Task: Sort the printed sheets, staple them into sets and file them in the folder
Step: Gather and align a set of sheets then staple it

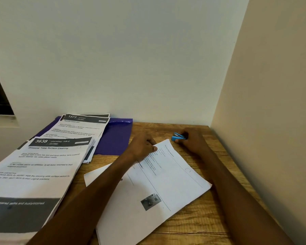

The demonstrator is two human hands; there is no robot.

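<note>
A set of printed sheets (pixel 159 184) is laid at an angle on the wooden counter (pixel 198 220), under and between the two forearms. Its far corner is pinched by the left hand (pixel 143 146), with the thumb pressed on top of the paper near the edge. Just beyond this corner, to the right of the left hand, a small blue stapler (pixel 178 136) is gripped by the right hand (pixel 193 141), whose fingers are curled around it; the stapler is held low, just above or on the counter, close to the corner of the sheets, but contact with the paper cannot be told. To the left of the left hand, a purple folder (pixel 113 138) is lying flat against the wall. On top of it, further left, two stacks of printed sheets are placed: one headed "1573" (pixel 83 128) and a nearer one headed "3638" (pixel 41 167), which overlaps the first.
</note>
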